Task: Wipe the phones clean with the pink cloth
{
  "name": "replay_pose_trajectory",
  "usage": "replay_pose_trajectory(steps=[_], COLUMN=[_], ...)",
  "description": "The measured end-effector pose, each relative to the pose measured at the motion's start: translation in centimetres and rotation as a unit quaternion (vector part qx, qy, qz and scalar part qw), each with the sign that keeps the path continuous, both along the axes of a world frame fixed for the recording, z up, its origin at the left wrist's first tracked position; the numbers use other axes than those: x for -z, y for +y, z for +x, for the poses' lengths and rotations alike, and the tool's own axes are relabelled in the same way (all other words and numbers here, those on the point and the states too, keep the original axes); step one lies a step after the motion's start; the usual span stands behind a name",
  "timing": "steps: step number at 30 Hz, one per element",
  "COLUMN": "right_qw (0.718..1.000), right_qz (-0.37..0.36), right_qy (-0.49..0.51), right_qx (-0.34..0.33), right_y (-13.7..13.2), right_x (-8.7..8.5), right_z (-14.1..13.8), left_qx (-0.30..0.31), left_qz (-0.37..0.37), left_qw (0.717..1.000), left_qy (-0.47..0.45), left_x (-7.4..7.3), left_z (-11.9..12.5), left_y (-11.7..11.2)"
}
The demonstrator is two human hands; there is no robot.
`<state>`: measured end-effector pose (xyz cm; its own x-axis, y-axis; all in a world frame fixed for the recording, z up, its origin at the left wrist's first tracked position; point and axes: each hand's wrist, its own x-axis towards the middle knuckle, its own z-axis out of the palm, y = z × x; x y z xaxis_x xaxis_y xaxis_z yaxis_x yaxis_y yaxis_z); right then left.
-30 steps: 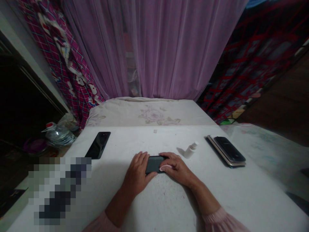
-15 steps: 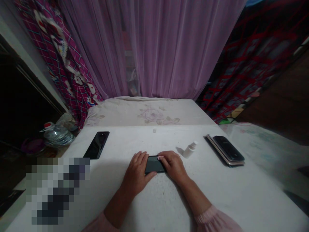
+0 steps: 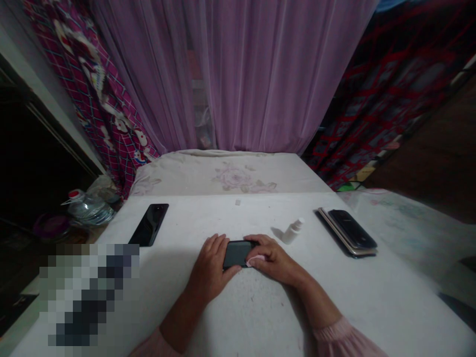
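Note:
A dark smartphone (image 3: 236, 254) lies sideways on the white-covered table, between my two hands. My left hand (image 3: 212, 263) grips its left end, with fingers along the far edge and thumb at the near edge. In my right hand (image 3: 273, 260) a small pale pink cloth (image 3: 256, 260) is pinched, pressed against the right part of the screen. My right fingers hide that end of the phone. Just beyond my right hand stands a small white bottle (image 3: 293, 231), looking slightly tilted in this view.
Another black phone (image 3: 149, 225) lies at the left. A stack of phones (image 3: 347, 232) sits at the right. A tiny pale square (image 3: 237, 202) is on the cloth ahead. Purple curtains (image 3: 253, 74) hang behind the table; a water jug (image 3: 89, 208) stands beyond its left edge.
My right hand has slid toward me over the phone's right part, and more of the pink cloth shows. My left hand and the phone have hardly moved.

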<state>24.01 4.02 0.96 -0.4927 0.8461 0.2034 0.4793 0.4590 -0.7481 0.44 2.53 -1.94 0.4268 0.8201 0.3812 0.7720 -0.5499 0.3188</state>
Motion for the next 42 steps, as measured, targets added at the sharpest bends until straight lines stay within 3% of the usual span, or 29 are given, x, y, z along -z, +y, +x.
replay_pose_trajectory(steps=[6, 13, 24, 28, 36, 42], right_qw=[1.000, 0.994, 0.980, 0.987, 1.000, 1.000], right_qz=[-0.006, 0.067, 0.079, 0.067, -0.001, -0.011], right_qy=[0.003, 0.013, -0.017, 0.006, 0.022, 0.027], right_qx=[-0.007, 0.086, 0.180, 0.146, 0.005, -0.008], right_y=[0.0, 0.4, 0.4, 0.4, 0.1, 0.0], right_x=[0.0, 1.5, 1.4, 1.3, 0.1, -0.1], right_z=[0.0, -1.4, -2.5, -2.0, 0.1, 0.2], left_qx=[0.004, 0.000, -0.002, -0.002, 0.000, 0.003], left_qz=[-0.006, 0.000, -0.005, -0.004, -0.003, -0.002], left_qw=[1.000, 1.000, 1.000, 1.000, 1.000, 1.000], left_qy=[-0.001, -0.005, 0.003, 0.001, 0.002, -0.009], left_x=[-0.1, 0.0, -0.4, -0.3, -0.1, -0.2], left_z=[-0.1, -0.1, 0.0, 0.0, 0.0, 0.0], left_y=[0.0, 0.0, -0.1, -0.1, -0.1, -0.1])
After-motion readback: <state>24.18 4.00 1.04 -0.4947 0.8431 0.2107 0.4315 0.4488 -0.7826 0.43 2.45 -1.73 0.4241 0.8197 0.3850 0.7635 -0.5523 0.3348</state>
